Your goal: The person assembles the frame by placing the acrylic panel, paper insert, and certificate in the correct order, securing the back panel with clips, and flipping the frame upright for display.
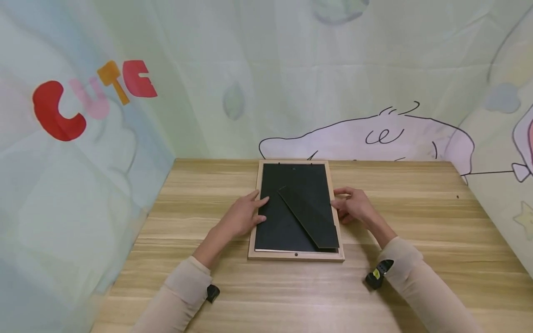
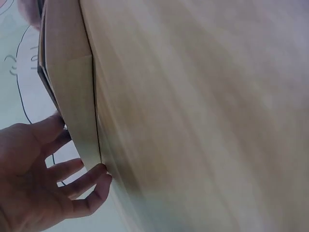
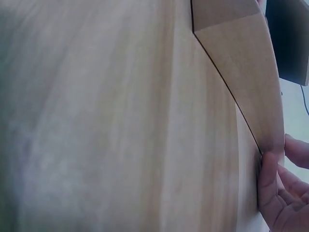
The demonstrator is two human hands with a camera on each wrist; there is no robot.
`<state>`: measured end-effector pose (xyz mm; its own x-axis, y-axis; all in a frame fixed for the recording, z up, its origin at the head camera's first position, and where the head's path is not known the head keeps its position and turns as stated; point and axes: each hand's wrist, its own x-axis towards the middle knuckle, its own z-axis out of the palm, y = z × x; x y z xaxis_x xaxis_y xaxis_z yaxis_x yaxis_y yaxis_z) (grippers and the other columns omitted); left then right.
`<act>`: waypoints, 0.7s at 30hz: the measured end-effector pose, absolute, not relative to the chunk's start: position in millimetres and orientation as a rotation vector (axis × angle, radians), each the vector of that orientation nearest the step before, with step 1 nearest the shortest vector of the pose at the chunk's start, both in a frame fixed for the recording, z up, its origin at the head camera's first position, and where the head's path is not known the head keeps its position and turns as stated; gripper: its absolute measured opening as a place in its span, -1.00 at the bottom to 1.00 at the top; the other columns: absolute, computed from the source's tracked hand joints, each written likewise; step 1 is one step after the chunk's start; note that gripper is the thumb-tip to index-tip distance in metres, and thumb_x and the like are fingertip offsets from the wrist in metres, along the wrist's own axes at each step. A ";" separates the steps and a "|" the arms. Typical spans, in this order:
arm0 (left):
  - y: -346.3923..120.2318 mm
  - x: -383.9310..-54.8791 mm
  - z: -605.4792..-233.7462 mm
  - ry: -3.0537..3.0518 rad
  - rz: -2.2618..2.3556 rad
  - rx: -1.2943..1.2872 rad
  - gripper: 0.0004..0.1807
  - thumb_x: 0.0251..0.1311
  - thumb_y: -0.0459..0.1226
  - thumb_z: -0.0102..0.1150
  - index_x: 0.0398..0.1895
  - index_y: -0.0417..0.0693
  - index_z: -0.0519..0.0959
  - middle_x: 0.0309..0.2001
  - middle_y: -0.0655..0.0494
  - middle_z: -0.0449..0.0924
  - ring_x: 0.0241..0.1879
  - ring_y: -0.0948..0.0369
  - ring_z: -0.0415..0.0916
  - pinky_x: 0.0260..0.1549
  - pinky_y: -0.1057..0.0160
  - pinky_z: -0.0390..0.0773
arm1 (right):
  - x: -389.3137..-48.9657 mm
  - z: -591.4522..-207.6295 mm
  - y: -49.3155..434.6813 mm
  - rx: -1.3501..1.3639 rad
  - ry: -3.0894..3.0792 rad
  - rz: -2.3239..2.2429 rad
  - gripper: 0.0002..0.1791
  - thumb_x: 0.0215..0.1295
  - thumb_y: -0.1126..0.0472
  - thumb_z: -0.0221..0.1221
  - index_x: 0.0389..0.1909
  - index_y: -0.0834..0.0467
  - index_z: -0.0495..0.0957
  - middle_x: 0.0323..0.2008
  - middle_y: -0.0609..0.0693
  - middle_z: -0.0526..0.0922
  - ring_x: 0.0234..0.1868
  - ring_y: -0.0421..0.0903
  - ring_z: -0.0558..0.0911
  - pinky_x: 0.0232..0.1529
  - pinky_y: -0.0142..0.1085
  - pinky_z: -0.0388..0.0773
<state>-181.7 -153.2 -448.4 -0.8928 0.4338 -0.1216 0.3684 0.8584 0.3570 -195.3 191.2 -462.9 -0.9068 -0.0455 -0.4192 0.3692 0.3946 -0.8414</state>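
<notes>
A picture frame (image 1: 299,255) of light wood lies back up on the table. Its black backing board (image 1: 275,231) carries a black stand leg (image 1: 310,217), which lies slantwise over it towards the lower right corner. My left hand (image 1: 241,215) holds the frame's left side, with fingertips over the edge of the backing. In the left wrist view, other fingers (image 2: 89,181) bend against the frame's lower edge. On the opposite side my right hand (image 1: 354,205) grips the wooden edge, with fingers (image 3: 268,174) low against it in the right wrist view. The frame's front faces down, hidden.
The wood-grain table (image 1: 200,185) extends on both sides of the frame. A printed cloth backdrop (image 1: 208,92) with cartoon drawings rises behind and beside it. Dark devices are strapped at both wrists, such as the black wrist device (image 1: 376,276) on the right.
</notes>
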 end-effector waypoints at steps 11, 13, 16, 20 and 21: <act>-160.2 -178.8 -442.9 2.629 0.577 0.591 -0.07 0.04 0.03 0.27 0.45 0.26 -0.01 0.51 0.08 -0.34 0.44 -0.17 -0.20 0.31 -0.13 0.08 | -192.6 -465.0 190.0 0.287 2.335 -1.491 -0.42 0.18 0.09 0.24 0.24 0.02 0.36 -0.24 0.13 0.64 -0.43 -0.04 0.61 -0.43 -0.12 0.62; -160.5 -177.0 -442.5 2.593 0.578 0.554 -0.03 0.00 0.05 0.29 0.45 0.31 -0.04 0.51 0.15 -0.41 0.44 -0.18 -0.26 0.30 -0.13 0.12 | -191.3 -465.4 189.7 0.272 2.350 -1.479 -0.42 0.19 0.08 0.23 0.25 0.02 0.35 -0.22 0.14 0.63 -0.42 -0.04 0.61 -0.43 -0.13 0.62; -159.0 -173.6 -443.1 2.600 0.560 0.520 -0.04 0.02 0.06 0.27 0.45 0.32 -0.05 0.51 0.16 -0.42 0.45 -0.17 -0.26 0.30 -0.12 0.12 | -188.9 -465.6 189.1 0.212 2.372 -1.455 -0.39 0.22 0.05 0.20 0.29 0.03 0.31 -0.18 0.17 0.60 -0.39 -0.04 0.61 -0.42 -0.16 0.61; -156.6 -168.7 -441.5 2.668 0.539 0.513 -0.06 0.04 0.05 0.26 0.46 0.20 -0.01 0.51 0.09 -0.32 0.45 -0.10 -0.16 0.32 -0.07 0.11 | -186.0 -465.1 188.9 0.135 2.405 -1.407 -0.32 0.22 0.00 0.20 0.34 0.00 0.23 -0.16 0.16 0.53 -0.33 -0.03 0.56 -0.41 -0.20 0.59; -156.3 -166.9 -440.4 2.683 0.532 0.512 -0.03 0.02 0.07 0.27 0.46 0.18 -0.01 0.51 0.08 -0.30 0.45 -0.07 -0.13 0.33 -0.04 0.11 | -185.5 -464.9 189.1 0.118 2.411 -1.395 -0.30 0.21 -0.01 0.20 0.35 -0.01 0.21 -0.17 0.16 0.52 -0.32 -0.02 0.55 -0.40 -0.21 0.58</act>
<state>-166.9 -156.3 -440.4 -0.8708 0.4103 -0.2707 0.2760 0.8638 0.4214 -185.5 189.1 -464.9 -0.9345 -0.1023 -0.3409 0.2446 0.5115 -0.8238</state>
